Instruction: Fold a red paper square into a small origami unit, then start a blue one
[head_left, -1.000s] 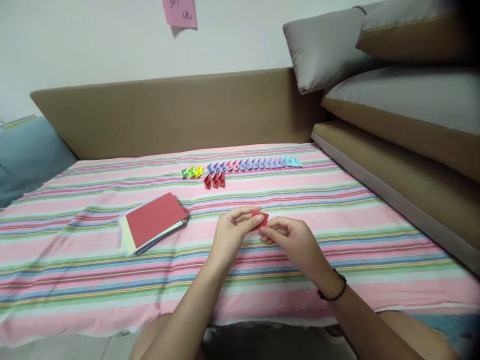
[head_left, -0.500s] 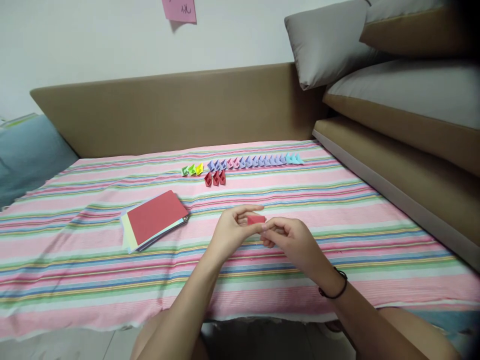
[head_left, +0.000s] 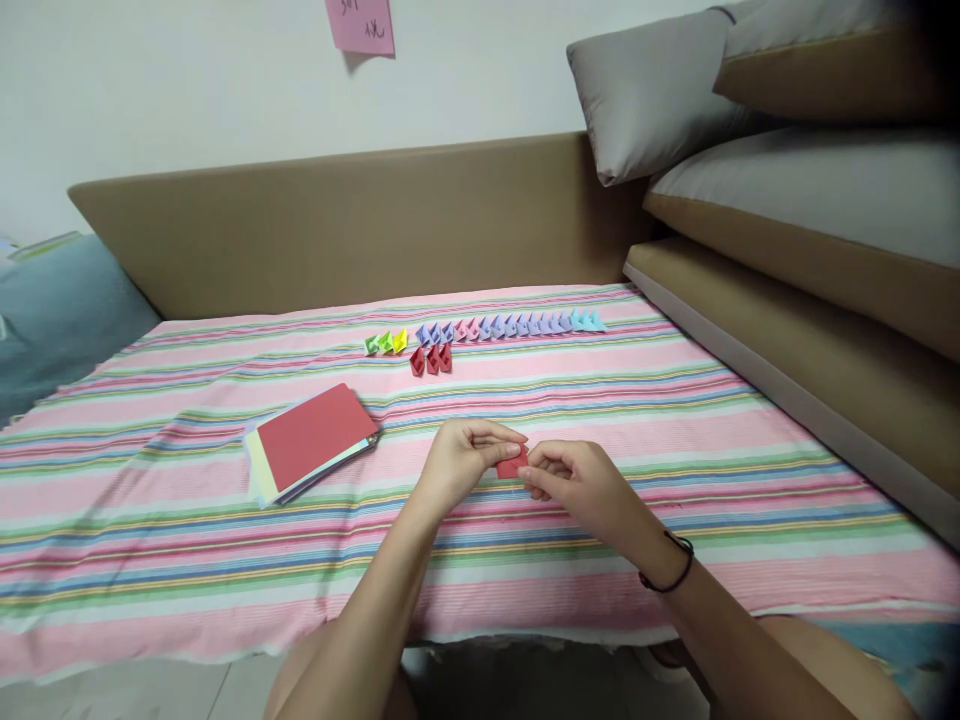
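Note:
A small folded piece of red paper (head_left: 511, 466) is pinched between my two hands above the striped cloth. My left hand (head_left: 466, 455) grips its upper left part, thumb in front and fingers behind. At its right edge, the thumb and fingertips of my right hand (head_left: 568, 475) are closed on it. Beyond my hands stand three red folded paper boats (head_left: 432, 360). Behind them runs a long row of purple, pink and light blue paper boats (head_left: 510, 325), with green and yellow ones (head_left: 386, 343) to its left.
A stack of coloured paper sheets (head_left: 319, 437), red on top, lies left of my hands on the striped cloth (head_left: 187, 560). A brown backrest (head_left: 360, 225) closes off the far side. Grey and brown cushions (head_left: 810, 210) are piled at right; a blue cushion (head_left: 67, 310) sits at left.
The red paper has been turned over or tilted and now sits lower between my hands. My left thumb has moved up onto its face.

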